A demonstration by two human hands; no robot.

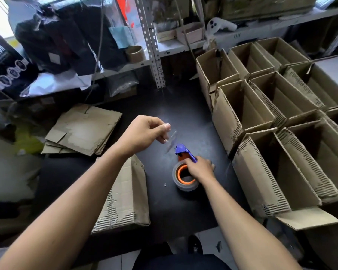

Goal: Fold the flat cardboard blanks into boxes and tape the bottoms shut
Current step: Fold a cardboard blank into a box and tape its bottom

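A tape dispenser with a purple head and an orange core carries a roll of clear tape and rests on the black table. My right hand grips the dispenser from above. My left hand pinches the free end of a clear tape strip pulled out from the dispenser head. A folded cardboard box lies on its side under my left forearm. Flat cardboard blanks are stacked at the left of the table.
Several open folded boxes stand in rows on the right. A metal shelf post rises behind the table, with black bags and packages on the shelves. An empty tape core stands on the shelf. The floor shows below the front edge.
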